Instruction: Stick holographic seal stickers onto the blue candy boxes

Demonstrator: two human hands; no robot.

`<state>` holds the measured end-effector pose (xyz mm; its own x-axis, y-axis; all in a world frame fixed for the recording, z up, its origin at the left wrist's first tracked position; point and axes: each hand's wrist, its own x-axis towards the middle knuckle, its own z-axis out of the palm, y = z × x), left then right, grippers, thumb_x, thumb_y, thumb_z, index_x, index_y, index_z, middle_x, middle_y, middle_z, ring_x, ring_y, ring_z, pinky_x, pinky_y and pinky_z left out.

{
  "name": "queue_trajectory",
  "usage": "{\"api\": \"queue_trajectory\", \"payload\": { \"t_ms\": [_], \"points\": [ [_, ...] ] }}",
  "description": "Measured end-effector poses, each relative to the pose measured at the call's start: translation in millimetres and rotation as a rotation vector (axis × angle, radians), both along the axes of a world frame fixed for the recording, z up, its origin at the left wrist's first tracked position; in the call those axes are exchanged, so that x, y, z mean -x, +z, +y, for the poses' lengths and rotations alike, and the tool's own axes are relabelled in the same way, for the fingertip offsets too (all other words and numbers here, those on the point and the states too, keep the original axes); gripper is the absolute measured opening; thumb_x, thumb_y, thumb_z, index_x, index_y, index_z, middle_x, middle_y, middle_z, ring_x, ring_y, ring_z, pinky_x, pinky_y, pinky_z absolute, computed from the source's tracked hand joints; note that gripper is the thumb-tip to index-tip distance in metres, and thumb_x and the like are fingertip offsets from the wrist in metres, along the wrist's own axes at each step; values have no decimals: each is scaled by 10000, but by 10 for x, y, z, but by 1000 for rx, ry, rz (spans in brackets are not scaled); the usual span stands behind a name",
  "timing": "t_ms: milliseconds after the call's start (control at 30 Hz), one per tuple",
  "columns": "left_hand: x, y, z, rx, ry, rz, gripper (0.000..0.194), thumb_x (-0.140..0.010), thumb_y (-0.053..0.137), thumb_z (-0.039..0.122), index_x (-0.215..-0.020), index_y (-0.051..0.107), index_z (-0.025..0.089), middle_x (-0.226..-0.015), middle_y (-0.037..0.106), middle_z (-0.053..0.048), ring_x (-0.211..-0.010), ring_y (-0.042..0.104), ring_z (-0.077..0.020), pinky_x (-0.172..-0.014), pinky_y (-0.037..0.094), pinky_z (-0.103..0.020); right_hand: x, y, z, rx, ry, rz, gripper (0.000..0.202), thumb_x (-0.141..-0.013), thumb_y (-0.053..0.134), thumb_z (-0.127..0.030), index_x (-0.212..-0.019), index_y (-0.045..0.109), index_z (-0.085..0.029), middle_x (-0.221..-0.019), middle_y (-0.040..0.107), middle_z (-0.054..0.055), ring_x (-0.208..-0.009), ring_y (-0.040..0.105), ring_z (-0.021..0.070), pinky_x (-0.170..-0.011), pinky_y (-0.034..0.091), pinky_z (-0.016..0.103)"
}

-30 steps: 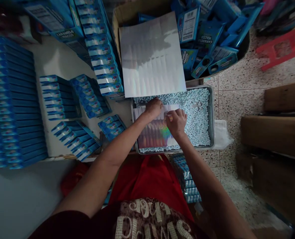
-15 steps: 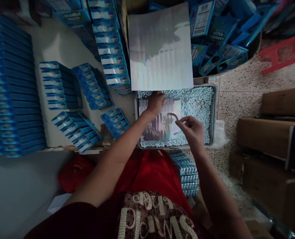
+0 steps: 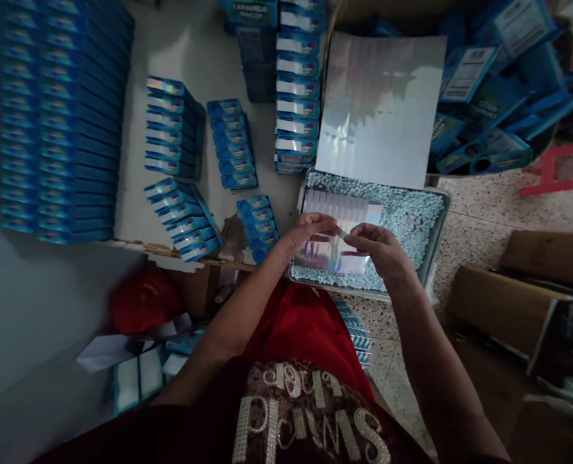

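Note:
A short, shiny sticker strip (image 3: pixel 341 233) is stretched between my two hands over a metal tray (image 3: pixel 436 240). My left hand (image 3: pixel 308 232) pinches its left end, and my right hand (image 3: pixel 380 250) pinches the other end. Beneath them, a small iridescent sheet of strips (image 3: pixel 337 203) rests on pale blue pellets (image 3: pixel 407 222) that fill the tray. My hands and their shadow hide part of that sheet. A larger shiny sheet (image 3: pixel 380 113) lies at the tray's far edge, partly over a box.
Blue caramel boxes stand in rows on the table, with a tall stack (image 3: pixel 78 129) at far left and a column (image 3: pixel 296 96) near the large sheet. A carton of loose blue packs (image 3: pixel 499 96) is at back right. Brown cartons (image 3: pixel 503 309) and a red stool (image 3: pixel 561 171) stand on the floor.
My left hand has come off the small sheet toward my right hand and now grips the strip's other end. The strip, curled before, looks straighter. The camera view has swung left.

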<state>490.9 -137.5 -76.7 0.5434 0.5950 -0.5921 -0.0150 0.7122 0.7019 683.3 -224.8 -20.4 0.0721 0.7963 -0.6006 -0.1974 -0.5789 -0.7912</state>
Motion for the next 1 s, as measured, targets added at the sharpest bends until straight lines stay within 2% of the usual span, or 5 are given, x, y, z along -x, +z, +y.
{"api": "queue_trajectory", "payload": {
  "t_ms": [167,367,600,733,1000],
  "points": [
    [403,254,-120,-94,241,133,432,-655,964,488,-839,742,167,-850,770,-56,-792,735,-170,-770,601,-305,321,108,246,103,36,-20,417,-544,942,-492,-706,685,-206,-554,512,-69,-481,352,70,-458,491,289],
    [1113,498,-98,-372,642,535,248,-819,827,434,-856,767,197,-783,744,-18,-787,700,-174,-763,568,-292,1171,141,932,-76,206,-200,421,-599,861,-586,-656,685,-207,-542,517,-33,-526,428,116,-462,342,260],
    [1744,84,197,-514,787,779,189,-863,763,382,-856,727,196,-866,743,-20,-859,679,-173,-835,540,-271,1958,-203,1510,-227,442,-767,222,-826,718,-415,-819,792,-206,-701,702,16,-708,620,174,-647,377,274],
    [1837,-89,288,-448,819,690,216,-866,753,397,-865,705,187,-847,738,-20,-824,677,-171,-797,530,-268,2083,-274,1595,-220,472,-860,206,-855,724,-397,-879,815,-214,-784,762,37,-742,662,197,-671,394,287],
    [1901,-163,345,-407,811,684,191,-878,736,374,-856,699,188,-836,735,-15,-826,677,-169,-784,529,-265,2164,-279,1641,-199,489,-874,203,-865,724,-389,-854,809,-205,-776,754,34,-745,661,201,-680,401,297]
  ]
}}
